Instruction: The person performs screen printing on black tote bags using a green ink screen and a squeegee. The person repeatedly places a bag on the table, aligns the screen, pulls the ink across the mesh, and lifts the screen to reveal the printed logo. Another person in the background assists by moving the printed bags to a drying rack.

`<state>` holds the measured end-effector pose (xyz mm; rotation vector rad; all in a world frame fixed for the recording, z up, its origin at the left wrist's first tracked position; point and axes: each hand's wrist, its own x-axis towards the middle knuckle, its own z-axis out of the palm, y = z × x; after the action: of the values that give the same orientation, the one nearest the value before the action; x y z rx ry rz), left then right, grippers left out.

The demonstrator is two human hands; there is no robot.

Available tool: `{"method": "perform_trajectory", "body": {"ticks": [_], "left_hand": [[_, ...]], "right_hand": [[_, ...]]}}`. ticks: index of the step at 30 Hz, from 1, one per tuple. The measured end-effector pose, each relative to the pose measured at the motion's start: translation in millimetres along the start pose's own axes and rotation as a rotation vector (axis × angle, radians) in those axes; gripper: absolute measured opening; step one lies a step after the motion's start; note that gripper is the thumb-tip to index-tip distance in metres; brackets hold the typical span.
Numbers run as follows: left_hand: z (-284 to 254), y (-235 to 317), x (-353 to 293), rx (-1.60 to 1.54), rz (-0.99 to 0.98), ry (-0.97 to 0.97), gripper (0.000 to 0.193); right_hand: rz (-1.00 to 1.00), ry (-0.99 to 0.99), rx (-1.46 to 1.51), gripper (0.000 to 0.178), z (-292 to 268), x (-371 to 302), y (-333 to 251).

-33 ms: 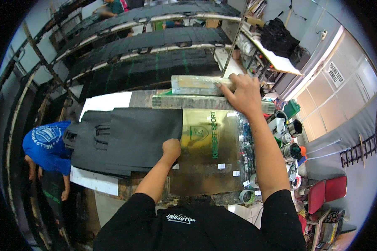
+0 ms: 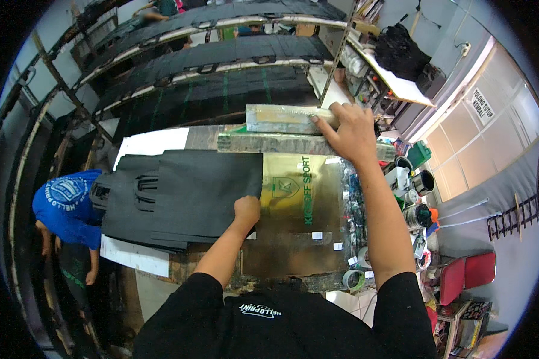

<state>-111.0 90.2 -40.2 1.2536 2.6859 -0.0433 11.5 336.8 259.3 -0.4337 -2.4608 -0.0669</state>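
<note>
My left hand point(image 2: 247, 210) is closed at the right edge of a black fabric bag point(image 2: 203, 185), which lies on top of a stack of similar bags with cut-out handles at the left. To the right of that edge shows a shiny yellow panel point(image 2: 287, 206) with a green crest and lettering. At the far side, my right hand point(image 2: 349, 133) has its fingers wrapped over the end of a pale, ink-stained squeegee point(image 2: 281, 119), thumb on its face. Just below the squeegee runs a green-smeared bar point(image 2: 269, 143), like a frame edge. My left fingertips are hidden.
Black-covered drying racks point(image 2: 209, 60) fill the far side. A person in a blue shirt point(image 2: 69, 200) bends at the left. Ink cans point(image 2: 423, 181), a tape roll point(image 2: 353, 280) and other containers crowd the table's right edge. A red chair point(image 2: 467, 275) stands at right.
My left hand and the top black bag have shifted very slightly to the far side. My right hand keeps its hold, with almost no movement.
</note>
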Motion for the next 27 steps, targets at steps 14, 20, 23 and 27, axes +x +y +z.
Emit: {"method": "perform_trajectory", "body": {"ticks": [14,20,23,27], "left_hand": [[-20.6,20.0,13.0,-0.230,-0.060,0.048,0.010],[-32.3,-24.2,-19.3,-0.261,-0.050,0.104,0.021],[-43.7,-50.3,-44.3,-0.483,-0.044,0.122,0.038],[-25.1,-97.2,-63.9,-0.863,-0.349,0.256,0.052]], "right_hand": [[0.021,-0.047,0.011,0.058,4.3,10.6,-0.4],[0.030,-0.030,-0.007,0.056,2.4,8.7,0.4],[0.013,0.005,0.003,0.054,5.2,9.6,2.4],[0.024,-0.005,0.024,0.055,5.5,9.9,0.4]]}}
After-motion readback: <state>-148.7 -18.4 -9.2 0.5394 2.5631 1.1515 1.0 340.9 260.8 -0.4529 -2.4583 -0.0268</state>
